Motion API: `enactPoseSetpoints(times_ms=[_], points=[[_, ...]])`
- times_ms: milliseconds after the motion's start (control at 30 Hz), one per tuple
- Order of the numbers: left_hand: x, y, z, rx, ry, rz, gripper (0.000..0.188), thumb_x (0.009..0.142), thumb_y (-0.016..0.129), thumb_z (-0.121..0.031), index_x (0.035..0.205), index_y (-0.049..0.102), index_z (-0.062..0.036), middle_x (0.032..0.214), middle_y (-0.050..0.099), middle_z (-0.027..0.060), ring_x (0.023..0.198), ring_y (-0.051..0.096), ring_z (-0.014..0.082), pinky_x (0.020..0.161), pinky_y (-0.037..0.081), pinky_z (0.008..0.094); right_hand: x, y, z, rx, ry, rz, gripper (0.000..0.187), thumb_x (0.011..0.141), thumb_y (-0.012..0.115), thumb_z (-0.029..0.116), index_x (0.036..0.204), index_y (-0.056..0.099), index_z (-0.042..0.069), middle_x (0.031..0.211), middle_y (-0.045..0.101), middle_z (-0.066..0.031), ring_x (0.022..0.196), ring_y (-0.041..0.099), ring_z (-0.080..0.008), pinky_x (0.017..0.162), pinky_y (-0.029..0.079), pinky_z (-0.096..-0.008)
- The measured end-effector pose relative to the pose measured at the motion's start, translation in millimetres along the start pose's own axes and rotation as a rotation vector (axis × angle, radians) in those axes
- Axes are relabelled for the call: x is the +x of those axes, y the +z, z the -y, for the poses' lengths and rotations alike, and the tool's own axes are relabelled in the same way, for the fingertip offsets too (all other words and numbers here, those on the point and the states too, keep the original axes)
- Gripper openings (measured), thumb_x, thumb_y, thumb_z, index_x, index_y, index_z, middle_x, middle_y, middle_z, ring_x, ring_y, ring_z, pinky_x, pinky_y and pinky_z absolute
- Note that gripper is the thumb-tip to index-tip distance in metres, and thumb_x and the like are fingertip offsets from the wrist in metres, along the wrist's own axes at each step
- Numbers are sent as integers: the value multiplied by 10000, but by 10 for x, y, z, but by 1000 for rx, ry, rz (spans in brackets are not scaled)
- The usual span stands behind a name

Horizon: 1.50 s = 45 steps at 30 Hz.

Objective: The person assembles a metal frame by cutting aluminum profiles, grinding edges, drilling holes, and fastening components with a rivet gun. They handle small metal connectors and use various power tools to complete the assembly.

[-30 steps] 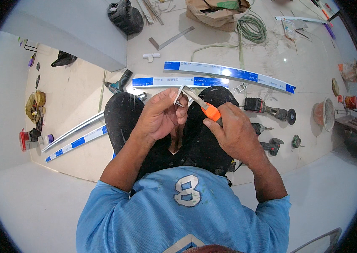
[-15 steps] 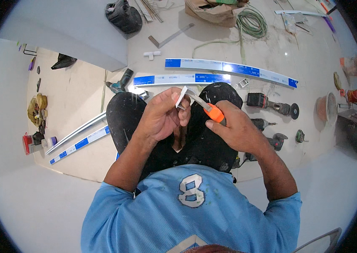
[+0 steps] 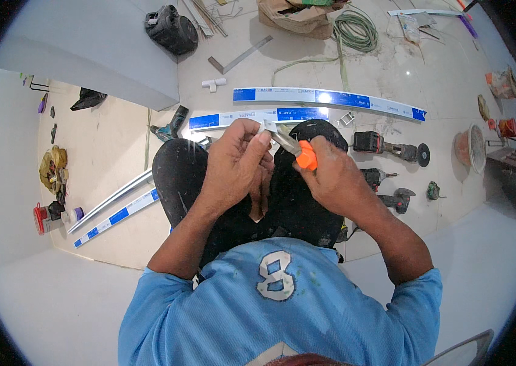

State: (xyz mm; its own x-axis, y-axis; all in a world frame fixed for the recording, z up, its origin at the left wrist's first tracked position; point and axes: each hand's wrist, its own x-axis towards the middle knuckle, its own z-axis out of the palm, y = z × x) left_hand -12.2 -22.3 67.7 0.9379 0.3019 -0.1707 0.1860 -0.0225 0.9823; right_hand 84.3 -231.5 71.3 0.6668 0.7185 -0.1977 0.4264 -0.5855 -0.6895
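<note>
Seen from above, with the hands at the centre and twelve o'clock straight ahead, a person in a light-blue shirt (image 3: 343,305) and black trousers (image 3: 178,177) sits low over a pale tiled floor (image 3: 441,122), smudged with dust at one o'clock. A pale wall (image 3: 99,49) juts in at ten o'clock. Just past the knees, near twelve, lie two blue-and-white strips (image 3: 331,99); more long strips (image 3: 116,217) slant away at eight. Farther out, a brown bag (image 3: 294,23) sits at twelve, a coiled green hose (image 3: 356,33) at one, and a metal square (image 3: 239,56) at eleven, with a white T-shaped fitting (image 3: 213,84) nearer in. A teal power tool (image 3: 172,125) rests at about ten. At three is a cordless tool with a dark disc (image 3: 392,148), and beyond it a tipped bucket (image 3: 470,148). The left hand (image 3: 239,158) pinches a small whitish piece (image 3: 267,125) between thumb and fingers, above the gap between the knees. The right hand (image 3: 334,177) is closed around an orange-handled tool (image 3: 308,157), whose metal end points toward ten o'clock and meets the piece; whether it bites into it cannot be told. The piece thus lies at the left hand's fingertips, at ten o'clock from the right hand.
</note>
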Motion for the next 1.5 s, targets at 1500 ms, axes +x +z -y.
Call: enactPoseSetpoints(times_ms=[1500], points=[[225,-159,677,-1054,101,435,482,952,823,-437,1248,657,-94,1126,668,126,1007,699,255,857,618,391,-199,296,279,1721,146,898,530,1103,614,376,1276,603,-126,1090,751,-328,964,802,-424,616,690,-369]])
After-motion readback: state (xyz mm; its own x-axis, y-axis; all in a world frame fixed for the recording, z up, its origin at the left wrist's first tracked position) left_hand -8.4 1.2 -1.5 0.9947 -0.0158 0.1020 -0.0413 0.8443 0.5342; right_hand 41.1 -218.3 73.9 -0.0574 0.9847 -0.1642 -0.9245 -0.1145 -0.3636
